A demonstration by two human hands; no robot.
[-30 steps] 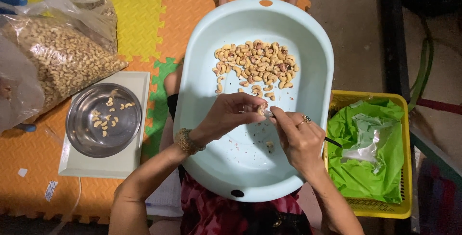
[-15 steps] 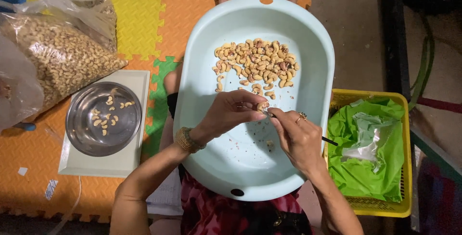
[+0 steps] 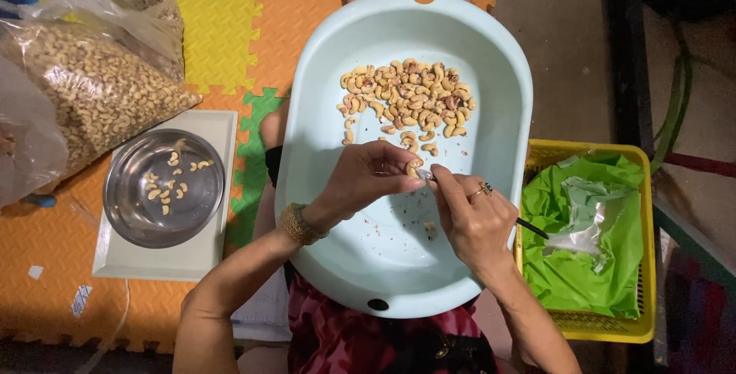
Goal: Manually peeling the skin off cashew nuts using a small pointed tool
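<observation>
Hands meet over a pale basin (image 3: pixel 322 75): left hand (image 3: pixel 368 178) pinches one cashew (image 3: pixel 415 167), right hand (image 3: pixel 475 221) grips a thin tool (image 3: pixel 529 227). Light, steady scraping seems best.

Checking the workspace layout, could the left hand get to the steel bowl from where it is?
Probably yes: the steel bowl sits uncovered on the left hand's side with nothing between them, though that hand holds a cashew.

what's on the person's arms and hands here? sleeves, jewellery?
Both forearms are bare, no sleeves in view. The left hand has a wide gold-coloured bracelet at the wrist. The right hand wears a gold-coloured ring with a dark stone. No gloves or watch.
</observation>
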